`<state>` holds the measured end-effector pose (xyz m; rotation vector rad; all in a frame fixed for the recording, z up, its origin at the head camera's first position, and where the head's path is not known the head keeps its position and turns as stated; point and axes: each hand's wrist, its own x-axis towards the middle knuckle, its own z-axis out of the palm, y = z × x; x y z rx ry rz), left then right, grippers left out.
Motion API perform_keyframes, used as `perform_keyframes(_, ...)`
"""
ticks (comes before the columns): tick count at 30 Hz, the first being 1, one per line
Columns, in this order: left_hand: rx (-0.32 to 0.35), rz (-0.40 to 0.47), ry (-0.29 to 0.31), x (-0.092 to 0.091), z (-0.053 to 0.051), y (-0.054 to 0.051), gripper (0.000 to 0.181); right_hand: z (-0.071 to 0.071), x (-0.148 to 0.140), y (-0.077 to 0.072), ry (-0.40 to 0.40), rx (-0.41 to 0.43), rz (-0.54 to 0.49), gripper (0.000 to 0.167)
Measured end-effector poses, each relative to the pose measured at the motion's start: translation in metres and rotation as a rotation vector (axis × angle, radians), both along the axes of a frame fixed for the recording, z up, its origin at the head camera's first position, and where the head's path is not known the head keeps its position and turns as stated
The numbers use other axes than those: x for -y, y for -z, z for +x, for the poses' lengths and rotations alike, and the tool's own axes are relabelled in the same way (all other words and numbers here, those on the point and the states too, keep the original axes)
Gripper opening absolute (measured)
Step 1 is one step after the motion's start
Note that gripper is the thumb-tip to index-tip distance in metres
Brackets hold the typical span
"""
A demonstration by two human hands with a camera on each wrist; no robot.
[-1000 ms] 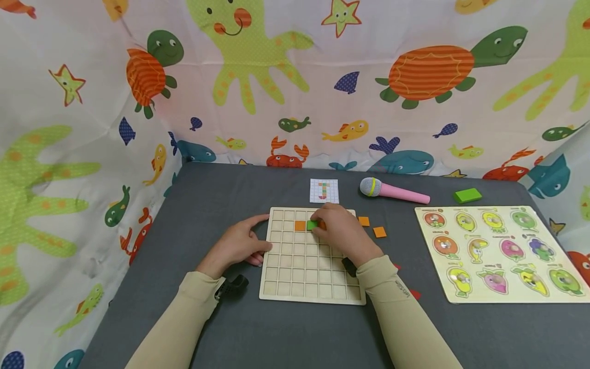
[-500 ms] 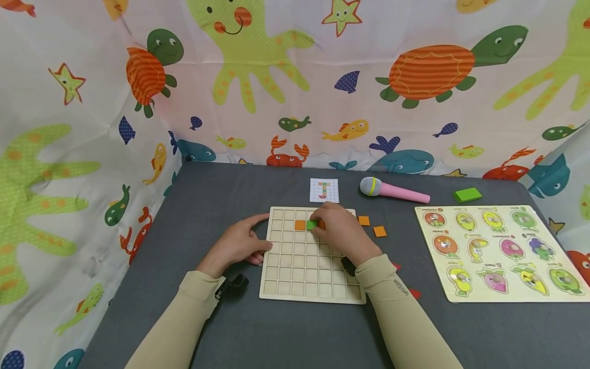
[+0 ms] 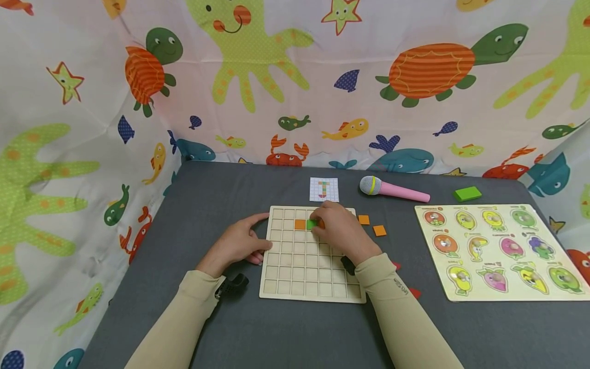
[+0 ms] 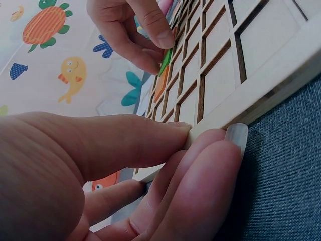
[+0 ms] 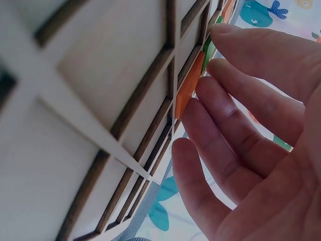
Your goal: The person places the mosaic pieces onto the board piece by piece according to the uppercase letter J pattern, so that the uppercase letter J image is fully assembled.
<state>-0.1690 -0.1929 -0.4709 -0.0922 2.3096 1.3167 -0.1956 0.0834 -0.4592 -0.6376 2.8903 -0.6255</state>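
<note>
A pale wooden grid board [image 3: 292, 277] lies flat on the grey cloth. My left hand [image 3: 236, 242] holds its left edge, thumb and fingertips at the rim. Over the upper rows is my right hand [image 3: 343, 233], with thumb and index finger pinching a green square tile [image 3: 311, 224] in a cell of the second row. To the left of that tile sits an orange tile [image 3: 300, 224]. Another orange tile [image 5: 189, 90] is on its other side, mostly covered by the right hand in the head view.
Two loose orange tiles [image 3: 379, 230] lie right of the board; red pieces [image 3: 415, 292] show beside the right sleeve. Behind the board is a pattern card [image 3: 323, 189]. A pink toy microphone [image 3: 392, 189], a green block [image 3: 467, 193] and a fruit puzzle board [image 3: 500, 253] are at right.
</note>
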Motion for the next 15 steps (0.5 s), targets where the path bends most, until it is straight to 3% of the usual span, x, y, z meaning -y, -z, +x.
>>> perform_keyframes(15,0.01,0.004,-0.009,-0.0006,-0.0007,0.0003,0.086,0.0004,-0.0048,-0.001,0.003,0.015,-0.013,0.027)
